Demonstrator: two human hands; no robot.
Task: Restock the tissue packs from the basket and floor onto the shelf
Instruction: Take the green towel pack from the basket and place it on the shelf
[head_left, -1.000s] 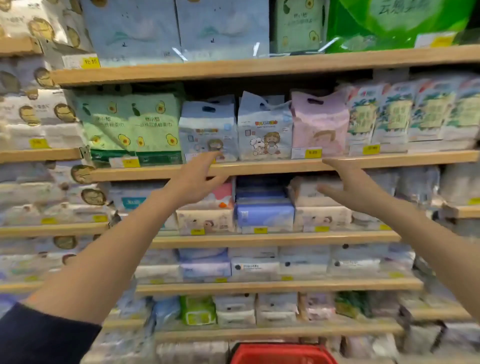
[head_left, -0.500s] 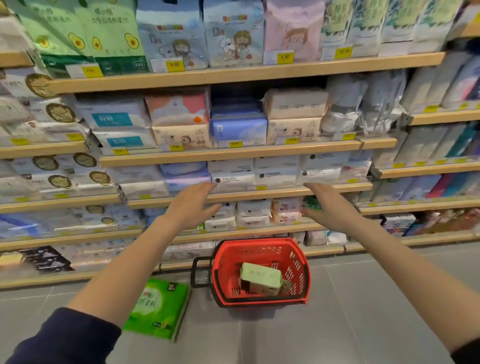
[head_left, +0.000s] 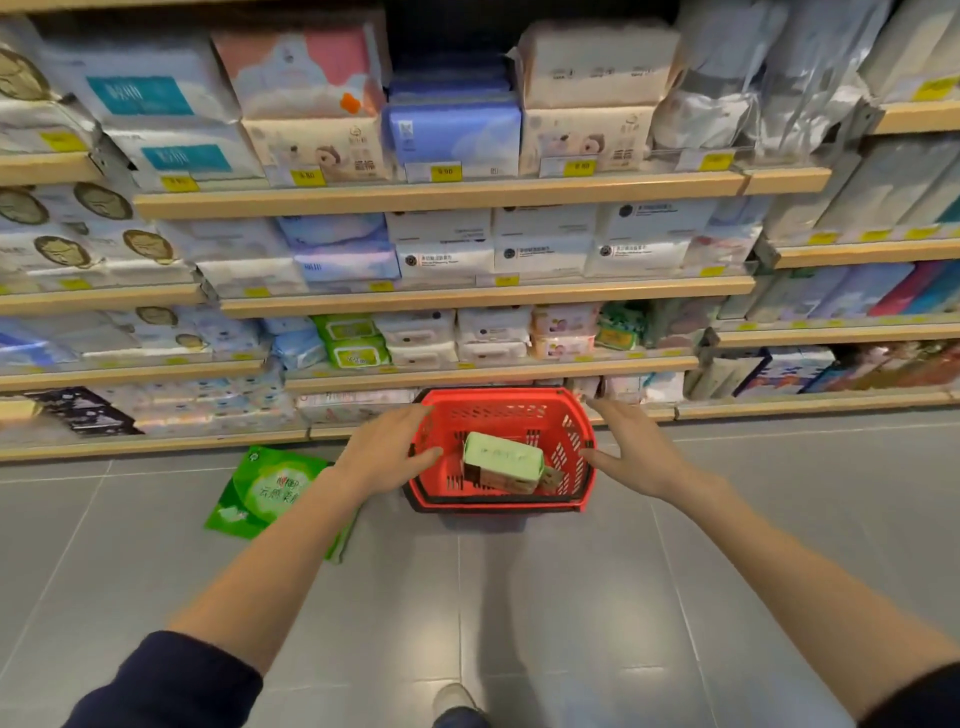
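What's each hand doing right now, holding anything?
Left hand: open, empty, at the red basket's left rim.
Right hand: open, empty, by its right rim.

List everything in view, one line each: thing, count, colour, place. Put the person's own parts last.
basket: one, red, on the floor before the shelves.
tissue pack: one, pale green, inside the basket.
green tissue bag: one, bright green, flat on the floor left of the basket.
shelves: several tiers, light wood, stocked with many packs, mostly white, blue and pink.
floor: grey tiles.
shoe: one, pale, bottom edge.
left hand: open, at the basket's left rim.
right hand: open, at its right rim.
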